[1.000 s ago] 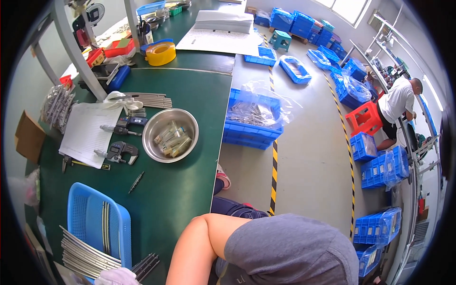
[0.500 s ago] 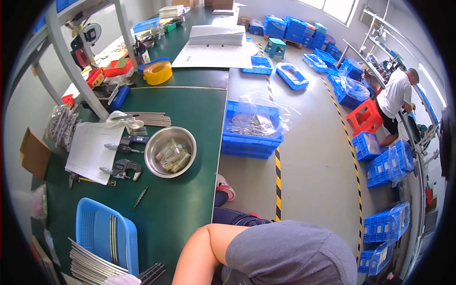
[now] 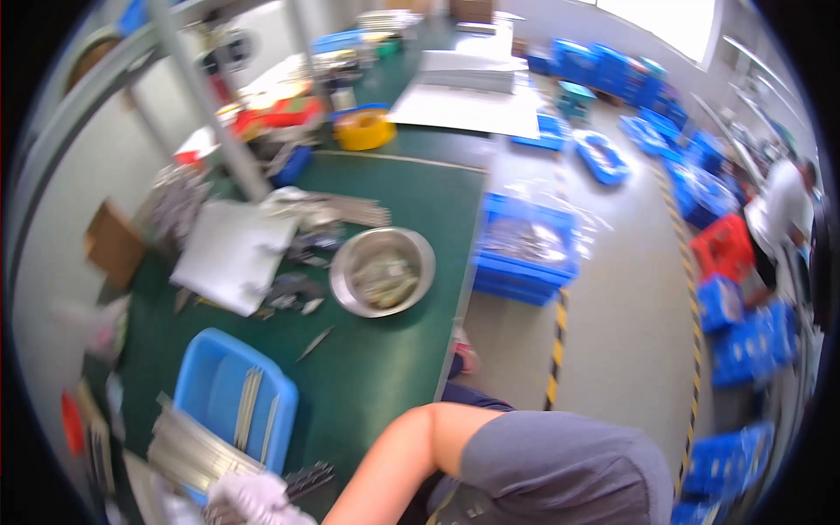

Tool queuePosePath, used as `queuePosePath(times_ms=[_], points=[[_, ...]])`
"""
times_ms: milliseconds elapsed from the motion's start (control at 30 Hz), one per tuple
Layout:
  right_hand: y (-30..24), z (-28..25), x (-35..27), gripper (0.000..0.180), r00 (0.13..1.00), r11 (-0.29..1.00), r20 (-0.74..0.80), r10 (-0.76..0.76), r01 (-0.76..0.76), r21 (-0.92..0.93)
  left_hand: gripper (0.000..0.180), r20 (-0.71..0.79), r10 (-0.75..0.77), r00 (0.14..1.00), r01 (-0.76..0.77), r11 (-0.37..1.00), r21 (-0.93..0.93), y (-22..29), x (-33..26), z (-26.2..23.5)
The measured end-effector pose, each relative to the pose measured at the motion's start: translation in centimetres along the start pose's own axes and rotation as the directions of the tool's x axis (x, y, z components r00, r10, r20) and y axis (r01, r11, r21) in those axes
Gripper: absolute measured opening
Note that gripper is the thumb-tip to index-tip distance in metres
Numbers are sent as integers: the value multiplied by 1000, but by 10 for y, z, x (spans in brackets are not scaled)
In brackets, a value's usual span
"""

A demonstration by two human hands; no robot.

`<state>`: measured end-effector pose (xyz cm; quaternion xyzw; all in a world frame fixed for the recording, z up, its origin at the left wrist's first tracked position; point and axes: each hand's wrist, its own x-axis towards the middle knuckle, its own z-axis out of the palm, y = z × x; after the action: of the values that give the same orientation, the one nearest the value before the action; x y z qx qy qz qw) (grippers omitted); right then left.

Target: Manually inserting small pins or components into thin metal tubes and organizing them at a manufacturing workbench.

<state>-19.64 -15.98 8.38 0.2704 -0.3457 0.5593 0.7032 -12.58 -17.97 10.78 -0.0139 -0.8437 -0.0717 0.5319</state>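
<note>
A white-gloved hand, which I take for my left hand (image 3: 258,500), reaches in at the lower edge. It is at the near ends of a bundle of thin silver rods (image 3: 197,451), touching or just over them. Blur hides whether its fingers are closed. The bundle lies along the near left side of a blue plastic basket (image 3: 284,398), which has a few rods standing inside. Dark rods (image 3: 311,479) lie beside the glove. My right forearm (image 3: 385,468) runs down out of the picture, its hand unseen. A small slim metal tool (image 3: 315,343) rests on the green table.
Beyond the basket stand a steel bowl (image 3: 411,302) of small bagged parts, dark measuring tools (image 3: 296,293) and a paper sheet (image 3: 232,254). Blue crates (image 3: 516,284) sit on the floor right of the table. A person in white (image 3: 777,206) works at the far right.
The whole view has swung, so the table and its things sit further right and blurred. More of the gloved hand shows at the lower edge, still by the rods.
</note>
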Motion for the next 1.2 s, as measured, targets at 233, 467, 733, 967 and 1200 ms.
queuePosePath(times_ms=[233,467,733,967,1200], points=[[-45,48,-35,39,916,717,-392,-82,-219,-661,24,-959,269,95,967,203,153,57,-30,55],[-99,53,-27,14,865,-469,49,-499,-222,-855,24,-818,542,-192,976,196,-99,56,-48,85],[-106,45,0,14,987,-763,-35,-155,-142,-630,18,-862,478,-170,985,108,-135,48,-46,86],[-108,58,6,14,984,-873,-146,-104,-161,-460,16,-888,408,-211,972,183,-147,49,-40,85],[-109,62,13,16,995,-845,-58,-82,-100,-525,19,-888,386,-252,961,208,-182,53,-37,86]])
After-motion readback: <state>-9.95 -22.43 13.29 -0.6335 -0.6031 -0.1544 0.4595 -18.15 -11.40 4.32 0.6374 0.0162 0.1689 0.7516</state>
